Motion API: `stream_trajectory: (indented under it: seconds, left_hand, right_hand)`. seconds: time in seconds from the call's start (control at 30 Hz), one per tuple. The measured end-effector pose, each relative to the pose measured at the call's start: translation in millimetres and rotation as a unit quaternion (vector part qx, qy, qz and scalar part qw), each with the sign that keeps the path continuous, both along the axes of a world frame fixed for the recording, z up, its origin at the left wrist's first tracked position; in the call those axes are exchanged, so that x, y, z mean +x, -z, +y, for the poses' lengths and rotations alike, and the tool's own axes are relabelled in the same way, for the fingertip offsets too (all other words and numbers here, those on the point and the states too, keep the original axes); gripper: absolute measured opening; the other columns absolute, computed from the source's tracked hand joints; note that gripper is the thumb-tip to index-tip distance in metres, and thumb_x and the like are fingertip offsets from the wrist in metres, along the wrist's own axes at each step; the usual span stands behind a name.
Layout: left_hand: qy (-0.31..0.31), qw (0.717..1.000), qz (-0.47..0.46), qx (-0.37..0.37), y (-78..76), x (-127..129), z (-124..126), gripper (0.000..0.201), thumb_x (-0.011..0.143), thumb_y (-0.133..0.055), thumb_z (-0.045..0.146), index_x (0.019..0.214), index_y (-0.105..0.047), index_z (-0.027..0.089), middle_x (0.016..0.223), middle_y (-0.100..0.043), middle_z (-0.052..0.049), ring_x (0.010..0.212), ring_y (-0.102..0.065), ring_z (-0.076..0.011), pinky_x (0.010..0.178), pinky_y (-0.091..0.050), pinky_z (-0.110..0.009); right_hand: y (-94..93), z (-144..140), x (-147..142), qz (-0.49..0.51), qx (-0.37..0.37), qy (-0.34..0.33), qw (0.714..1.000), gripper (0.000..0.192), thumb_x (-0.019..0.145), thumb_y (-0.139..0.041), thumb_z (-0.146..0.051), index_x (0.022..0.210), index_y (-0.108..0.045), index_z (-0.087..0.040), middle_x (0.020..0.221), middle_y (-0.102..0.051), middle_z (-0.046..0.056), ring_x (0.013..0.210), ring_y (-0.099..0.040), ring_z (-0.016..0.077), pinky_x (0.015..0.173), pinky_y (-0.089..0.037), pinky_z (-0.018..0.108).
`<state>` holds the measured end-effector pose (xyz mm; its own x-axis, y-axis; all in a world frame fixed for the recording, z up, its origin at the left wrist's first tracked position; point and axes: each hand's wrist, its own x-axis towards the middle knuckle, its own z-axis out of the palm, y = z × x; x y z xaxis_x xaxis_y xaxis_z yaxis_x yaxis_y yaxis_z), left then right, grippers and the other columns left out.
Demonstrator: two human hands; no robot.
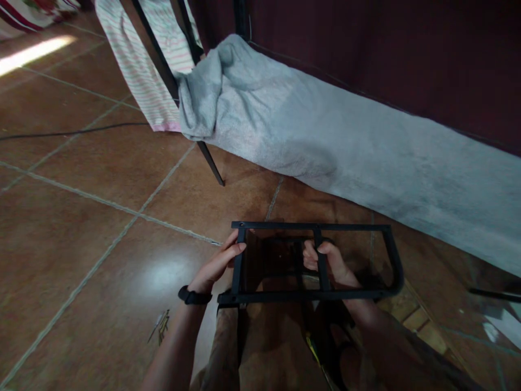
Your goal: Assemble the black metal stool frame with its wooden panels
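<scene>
A black metal frame (pixel 280 296) with crossbars and one rounded end is held level over my lap. My left hand (pixel 220 262) grips its left end bar, the thumb on top and the other fingers partly hidden behind it. Around the middle crossbar, the fingers of my right hand (pixel 334 262) are closed. Below the frame, other dark bars show dimly, and I cannot make out whether they join it. A thin tool with a yellow-green part (pixel 311 347), perhaps a screwdriver, lies by my legs.
Several screws or similar thin metal pieces (pixel 163 327) lie on the tiled floor (pixel 101 282) at left. Ahead, a grey cloth (pixel 293 119) drapes low beside a dark leg (pixel 210 164). A black cable (pixel 73 132) crosses the floor. Light wooden slats or cardboard (pixel 419 320) lie at right.
</scene>
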<state>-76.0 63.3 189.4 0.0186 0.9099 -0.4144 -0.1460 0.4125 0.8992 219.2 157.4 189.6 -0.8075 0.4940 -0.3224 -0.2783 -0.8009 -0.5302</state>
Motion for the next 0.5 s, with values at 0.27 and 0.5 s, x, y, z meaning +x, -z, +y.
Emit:
stream_trajectory:
  seconds: [0.27, 0.5]
  left_hand:
    - [-0.013, 1.0, -0.001, -0.009, 2.7, -3.1, 5.4, 0.056, 0.08, -0.055, 0.044, 0.133, -0.049, 0.025, 0.116, -0.064, -0.004, 0.097, -0.059, -0.0263, 0.075, -0.047, -0.032]
    - [-0.026, 1.0, 0.006, 0.013, 0.8, -2.6, 10.8, 0.053, 0.079, -0.057, 0.042, 0.127, -0.055, 0.018, 0.113, -0.066, -0.007, 0.116, -0.053, -0.0303, 0.101, -0.039, -0.041]
  right_hand:
    - [26.2, -18.8, 0.3, 0.01, -0.066, 0.072, 0.995, 0.033, 0.087, -0.047, -0.048, 0.076, -0.052, -0.017, 0.057, -0.03, -0.007, 0.044, -0.018, 0.006, 0.04, -0.018, 0.02]
    - [54.2, -22.3, -1.2, 0.038, -0.109, 0.064, 0.991, 0.027, 0.089, -0.041, -0.041, 0.073, -0.044, -0.02, 0.049, -0.022, -0.01, 0.039, -0.014, 0.0049, 0.039, -0.018, 0.019]
